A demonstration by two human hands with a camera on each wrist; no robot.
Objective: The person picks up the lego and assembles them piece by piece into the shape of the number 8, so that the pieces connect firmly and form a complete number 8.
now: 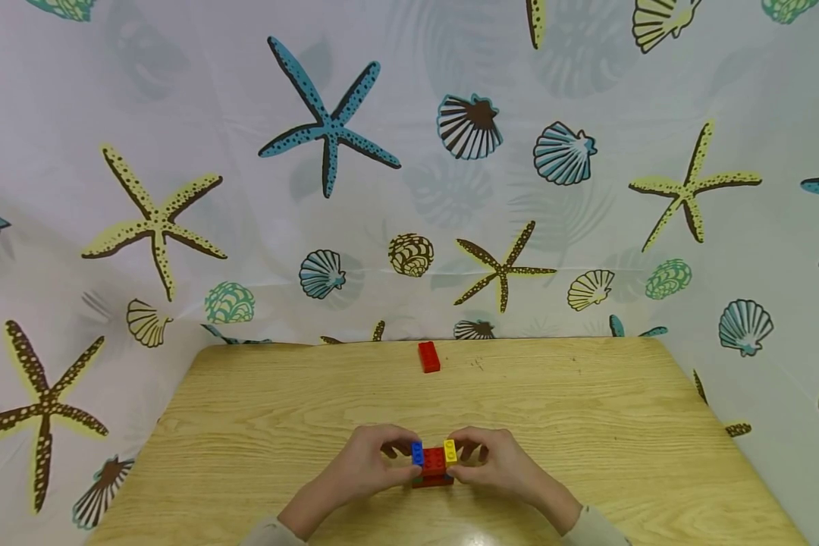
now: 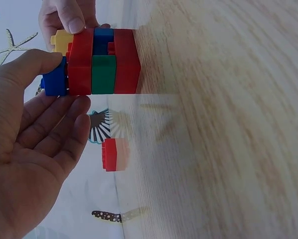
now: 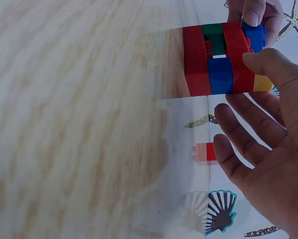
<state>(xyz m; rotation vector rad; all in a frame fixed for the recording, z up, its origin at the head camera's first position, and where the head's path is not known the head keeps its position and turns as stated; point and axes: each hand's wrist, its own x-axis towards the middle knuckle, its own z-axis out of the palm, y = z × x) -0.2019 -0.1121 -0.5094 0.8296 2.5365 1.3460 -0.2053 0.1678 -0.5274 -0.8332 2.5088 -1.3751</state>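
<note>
A small tower of toy building bricks stands on the wooden table before me. Its base is a red brick [image 2: 126, 62]. Above that sit a green brick [image 2: 103, 73] and a blue brick [image 3: 220, 76] with a gap between them, bridged by an upper red brick [image 1: 434, 460]. On top are a small blue brick [image 1: 417, 453] at the left end and a yellow brick [image 1: 450, 450] at the right. My left hand [image 1: 377, 464] pinches the small blue brick between thumb and fingers. From the other side, my right hand [image 1: 497, 464] grips the yellow brick, its thumb reaching onto the upper red brick.
A loose red brick [image 1: 429, 356] lies near the far edge of the wooden table [image 1: 280, 402]. Behind and on both sides hangs a white curtain [image 1: 382, 212] printed with starfish and shells.
</note>
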